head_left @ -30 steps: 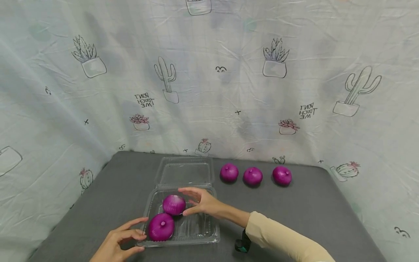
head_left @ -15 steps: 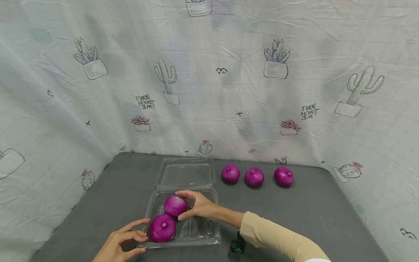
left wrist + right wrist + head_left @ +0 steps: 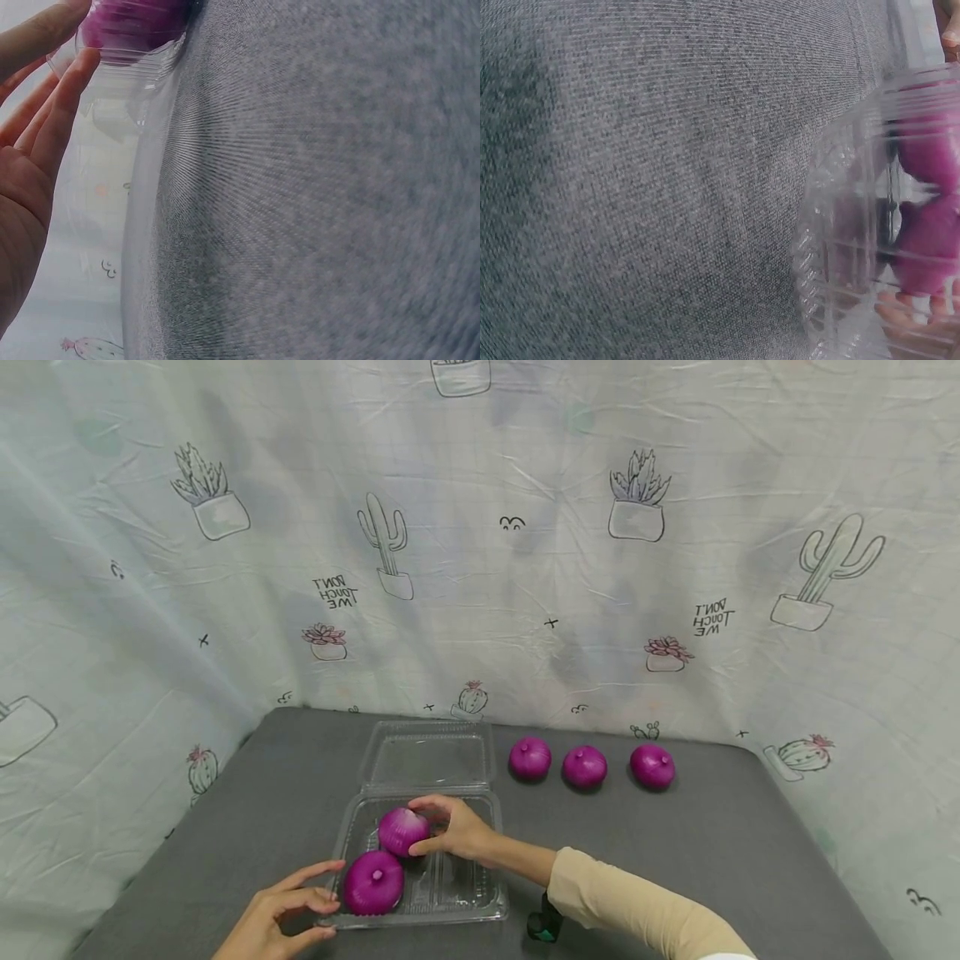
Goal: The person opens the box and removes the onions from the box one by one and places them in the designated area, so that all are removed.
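Note:
A clear plastic clamshell container (image 3: 457,914) lies on the grey table with its lid (image 3: 427,760) folded back. Two purple onions are inside, on its left side: a rear onion (image 3: 402,832) and a front onion (image 3: 373,883). My right hand (image 3: 461,833) reaches in from the right and grips the rear onion between thumb and fingers. At the container's front left corner, my left hand (image 3: 273,914) touches the rim with spread, nearly straight fingers. The left wrist view shows those fingers (image 3: 67,97) against the clear wall.
Three more purple onions stand in a row behind and right of the container: one left (image 3: 530,759), one middle (image 3: 584,767), one right (image 3: 652,767). A patterned curtain (image 3: 480,568) surrounds the table (image 3: 675,852). A dark device (image 3: 545,920) hangs under the right wrist.
My right hand has come in around the rear onion, its thumb and fingers now on it. That onion has tilted slightly. The left hand stays at the container's corner.

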{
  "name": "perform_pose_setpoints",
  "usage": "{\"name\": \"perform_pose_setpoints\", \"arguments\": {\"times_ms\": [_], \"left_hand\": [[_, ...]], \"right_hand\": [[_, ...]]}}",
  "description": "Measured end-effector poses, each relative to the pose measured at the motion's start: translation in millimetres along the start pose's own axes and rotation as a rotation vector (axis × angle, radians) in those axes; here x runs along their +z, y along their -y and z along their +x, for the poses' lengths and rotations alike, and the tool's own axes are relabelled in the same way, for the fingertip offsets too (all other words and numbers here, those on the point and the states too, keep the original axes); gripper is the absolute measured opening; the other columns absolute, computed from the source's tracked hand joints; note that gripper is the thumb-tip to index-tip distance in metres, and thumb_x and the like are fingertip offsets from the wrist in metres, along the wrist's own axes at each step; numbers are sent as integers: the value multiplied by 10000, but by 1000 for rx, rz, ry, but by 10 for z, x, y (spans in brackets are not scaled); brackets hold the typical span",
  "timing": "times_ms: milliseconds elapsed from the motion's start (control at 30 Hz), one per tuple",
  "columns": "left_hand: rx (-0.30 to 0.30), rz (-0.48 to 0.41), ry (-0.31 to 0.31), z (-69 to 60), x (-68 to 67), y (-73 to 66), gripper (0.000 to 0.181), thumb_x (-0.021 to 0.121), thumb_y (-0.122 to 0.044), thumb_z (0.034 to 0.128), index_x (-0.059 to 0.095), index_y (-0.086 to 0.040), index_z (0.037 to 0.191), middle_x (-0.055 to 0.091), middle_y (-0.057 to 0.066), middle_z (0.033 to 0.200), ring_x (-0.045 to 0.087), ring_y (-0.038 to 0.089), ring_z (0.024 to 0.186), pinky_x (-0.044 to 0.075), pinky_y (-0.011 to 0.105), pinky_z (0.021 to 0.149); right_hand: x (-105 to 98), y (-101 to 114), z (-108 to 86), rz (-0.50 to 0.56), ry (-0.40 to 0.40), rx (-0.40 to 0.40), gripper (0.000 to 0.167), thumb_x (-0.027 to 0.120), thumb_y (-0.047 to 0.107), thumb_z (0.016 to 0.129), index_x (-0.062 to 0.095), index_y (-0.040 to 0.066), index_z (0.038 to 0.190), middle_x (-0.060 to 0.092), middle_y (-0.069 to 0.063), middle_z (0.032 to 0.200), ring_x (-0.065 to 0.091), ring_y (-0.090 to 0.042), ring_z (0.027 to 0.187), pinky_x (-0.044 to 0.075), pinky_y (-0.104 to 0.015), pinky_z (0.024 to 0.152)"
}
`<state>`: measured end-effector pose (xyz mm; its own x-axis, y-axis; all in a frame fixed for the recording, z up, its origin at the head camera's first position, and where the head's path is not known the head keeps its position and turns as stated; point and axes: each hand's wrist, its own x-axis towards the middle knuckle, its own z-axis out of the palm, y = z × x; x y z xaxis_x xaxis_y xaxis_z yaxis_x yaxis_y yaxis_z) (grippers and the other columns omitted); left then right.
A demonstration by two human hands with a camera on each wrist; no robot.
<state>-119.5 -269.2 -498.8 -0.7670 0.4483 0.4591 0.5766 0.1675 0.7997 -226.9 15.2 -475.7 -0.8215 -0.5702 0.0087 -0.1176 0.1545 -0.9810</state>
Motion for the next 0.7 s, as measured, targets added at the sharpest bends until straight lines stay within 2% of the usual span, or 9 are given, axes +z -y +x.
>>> {"name": "perform_pose_setpoints", "arguments": {"times_ms": [233, 467, 700], "left_hand": [[-12, -9, 7, -6, -1, -3, 299, 759, 81, 745, 685, 0, 1023, 531, 5, 1339, 637, 105, 956, 574, 249, 741], [-1, -19, 5, -11, 5, 3, 308, 742, 116, 746, 682, -1, 1025, 533, 25, 1341, 636, 109, 959, 572, 248, 748], [-2, -13, 6, -3, -2, 8, 306, 745, 109, 747, 684, -8, 1024, 530, 6, 1342, 638, 108, 959, 573, 248, 744]], "right_hand": [[16, 5, -20, -134, 5, -16, 501, 759, 126, 833, 598, 126, 1308, 590, -53, 1302, 608, -221, 1091, 538, -229, 789], [16, -9, -15, -216, 57, -105, 541, 724, 132, 869, 527, 73, 1368, 525, -72, 1357, 516, -206, 1206, 454, -266, 991], [27, 13, -27, -224, 65, -74, 485, 736, 173, 861, 555, 152, 1311, 565, -17, 1246, 559, -162, 1125, 500, -251, 903]]}}
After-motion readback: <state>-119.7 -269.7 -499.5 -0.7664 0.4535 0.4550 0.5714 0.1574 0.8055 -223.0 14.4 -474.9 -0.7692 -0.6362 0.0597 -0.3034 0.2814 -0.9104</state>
